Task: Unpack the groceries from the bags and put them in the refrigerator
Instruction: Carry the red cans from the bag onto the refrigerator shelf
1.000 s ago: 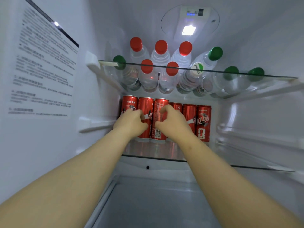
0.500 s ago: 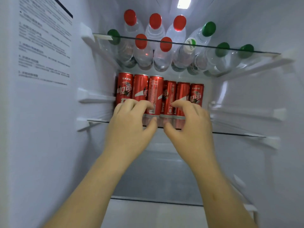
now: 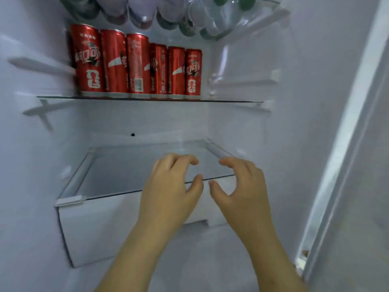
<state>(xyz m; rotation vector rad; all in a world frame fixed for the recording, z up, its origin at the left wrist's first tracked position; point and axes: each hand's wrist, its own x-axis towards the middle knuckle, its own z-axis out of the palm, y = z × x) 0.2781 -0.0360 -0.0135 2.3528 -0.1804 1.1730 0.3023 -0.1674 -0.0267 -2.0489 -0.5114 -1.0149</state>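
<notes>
Red cans (image 3: 136, 66) stand on the glass shelf (image 3: 231, 101), nearer its left edge. Left hand (image 3: 168, 186) and right hand (image 3: 242, 190) hang well below, loosely curled, holding nothing.

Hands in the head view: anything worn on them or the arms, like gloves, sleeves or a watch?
Nothing worn that shows. The left hand and right hand have no gloves, rings or watch, and no sleeve appears down to the frame's bottom edge.

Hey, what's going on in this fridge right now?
A person is stocking a refrigerator. Six red soda cans stand in a row on a glass shelf, with water bottles above them. The left hand and right hand hold nothing, loosely curled, in front of the lower glass shelf.
</notes>
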